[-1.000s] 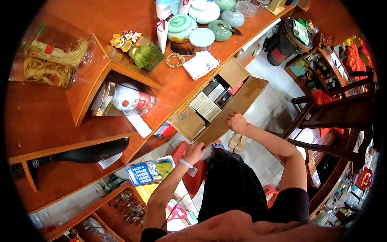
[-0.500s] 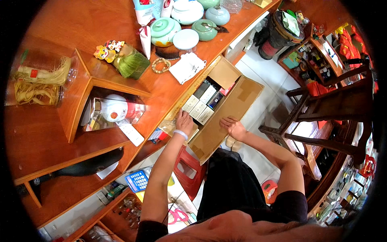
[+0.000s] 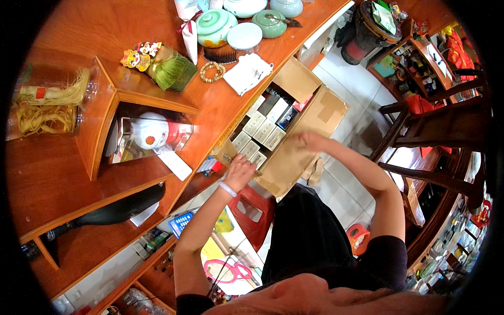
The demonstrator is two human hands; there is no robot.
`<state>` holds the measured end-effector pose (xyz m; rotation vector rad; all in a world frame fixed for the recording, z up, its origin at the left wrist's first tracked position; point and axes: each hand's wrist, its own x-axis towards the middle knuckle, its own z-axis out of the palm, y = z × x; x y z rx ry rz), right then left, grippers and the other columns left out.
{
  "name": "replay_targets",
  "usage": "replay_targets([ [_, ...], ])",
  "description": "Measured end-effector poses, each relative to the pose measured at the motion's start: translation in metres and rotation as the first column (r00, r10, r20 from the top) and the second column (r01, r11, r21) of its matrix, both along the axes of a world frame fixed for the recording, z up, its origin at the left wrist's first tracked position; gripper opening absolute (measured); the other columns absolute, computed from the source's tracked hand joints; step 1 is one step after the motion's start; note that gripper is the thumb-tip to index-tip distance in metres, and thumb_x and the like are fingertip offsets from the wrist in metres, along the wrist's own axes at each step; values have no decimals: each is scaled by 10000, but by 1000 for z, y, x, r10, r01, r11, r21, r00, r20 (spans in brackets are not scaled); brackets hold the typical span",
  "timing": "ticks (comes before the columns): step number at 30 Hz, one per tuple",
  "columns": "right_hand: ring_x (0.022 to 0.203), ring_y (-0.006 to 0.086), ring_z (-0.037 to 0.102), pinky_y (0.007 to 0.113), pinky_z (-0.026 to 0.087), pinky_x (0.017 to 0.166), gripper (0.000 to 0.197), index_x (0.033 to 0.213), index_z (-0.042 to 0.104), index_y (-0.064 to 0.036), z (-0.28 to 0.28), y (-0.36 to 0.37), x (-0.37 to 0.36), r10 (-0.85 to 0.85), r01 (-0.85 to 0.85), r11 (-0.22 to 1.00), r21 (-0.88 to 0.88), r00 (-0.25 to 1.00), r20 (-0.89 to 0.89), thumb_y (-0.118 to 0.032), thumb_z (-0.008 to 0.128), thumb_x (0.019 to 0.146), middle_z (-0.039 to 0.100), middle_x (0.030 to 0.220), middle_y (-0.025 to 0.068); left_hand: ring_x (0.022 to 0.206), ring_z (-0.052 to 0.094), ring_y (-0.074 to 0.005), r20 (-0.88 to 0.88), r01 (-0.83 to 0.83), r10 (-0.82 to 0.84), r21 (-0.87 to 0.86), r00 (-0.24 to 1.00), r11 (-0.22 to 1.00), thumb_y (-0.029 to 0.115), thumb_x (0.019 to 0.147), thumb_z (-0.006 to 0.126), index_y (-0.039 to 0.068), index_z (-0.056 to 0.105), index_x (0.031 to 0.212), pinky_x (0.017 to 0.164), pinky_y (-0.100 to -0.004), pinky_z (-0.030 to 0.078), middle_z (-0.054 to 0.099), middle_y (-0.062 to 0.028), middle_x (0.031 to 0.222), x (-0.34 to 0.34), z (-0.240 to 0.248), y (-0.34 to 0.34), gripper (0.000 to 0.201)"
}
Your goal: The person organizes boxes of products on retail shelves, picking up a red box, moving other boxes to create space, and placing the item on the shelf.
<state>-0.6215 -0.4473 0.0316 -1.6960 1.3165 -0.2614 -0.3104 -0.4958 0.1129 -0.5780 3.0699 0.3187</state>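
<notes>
An open cardboard carton (image 3: pixel 320 118) stands between the counter and my lap, its flaps folded out. Inside are several small white boxes (image 3: pixel 255 122) in rows, with a dark blue box (image 3: pixel 287 118) on the right side. At the carton's near end, my left hand (image 3: pixel 240 172), with a pale bracelet on the wrist, has its fingers curled over the near flap (image 3: pixel 227 152). My right hand (image 3: pixel 312 142) hovers over the long right flap, blurred, its fingers stretched out and nothing visible in them.
Along the left runs a wooden counter (image 3: pixel 173 100) with a bead bracelet (image 3: pixel 212 72), a white cloth pouch (image 3: pixel 248 73) and green lidded jars (image 3: pixel 216 27). A red stool (image 3: pixel 252 212) stands below the carton. Dark wooden chairs (image 3: pixel 441 126) are at the right, a drum (image 3: pixel 370 34) farther back.
The near flap has opened back, baring more white boxes at the near end. My left hand has shifted toward me with its fingers curled; my right hand has moved up along the right flap.
</notes>
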Motion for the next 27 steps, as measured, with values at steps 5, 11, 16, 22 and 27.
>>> replay_targets([
  [5,865,404,588,446,458,806,425,1273,398,-30,0,-102,23,-372,368,926,-86,847,-381,-84,402,851,594,949,285,694,544,-208,8,5,-5,0,1000,1000,78,681,518,74,548,655,737,-307,397,565,-83,605,2,4,3,39],
  [11,977,383,556,436,442,847,464,1303,345,-35,11,-116,-3,-617,554,787,-273,702,-355,-65,378,840,538,1108,265,693,532,-221,-55,-52,54,47,997,998,72,676,513,68,537,647,739,-323,398,549,-81,607,7,0,7,39],
  [16,929,390,564,437,454,805,303,1094,520,10,28,-133,-72,-678,559,691,-457,721,-143,-108,497,816,587,984,254,695,526,-221,-95,-26,32,65,995,998,72,677,509,63,528,646,739,-317,395,536,-83,606,7,-4,8,37],
  [22,941,370,574,419,441,843,464,984,576,54,29,-161,-44,-551,514,833,-204,740,-385,-332,653,740,593,974,274,695,517,-222,-111,-27,34,66,993,997,77,679,508,55,520,669,739,-318,399,525,-79,611,11,-7,7,27],
  [27,1064,319,507,358,368,948,642,1154,535,3,7,-175,-25,-424,414,904,-110,824,-376,-442,667,710,584,1065,172,705,513,-216,-128,-22,29,54,991,998,89,682,514,57,520,677,734,-318,404,516,-68,608,9,-13,7,33],
])
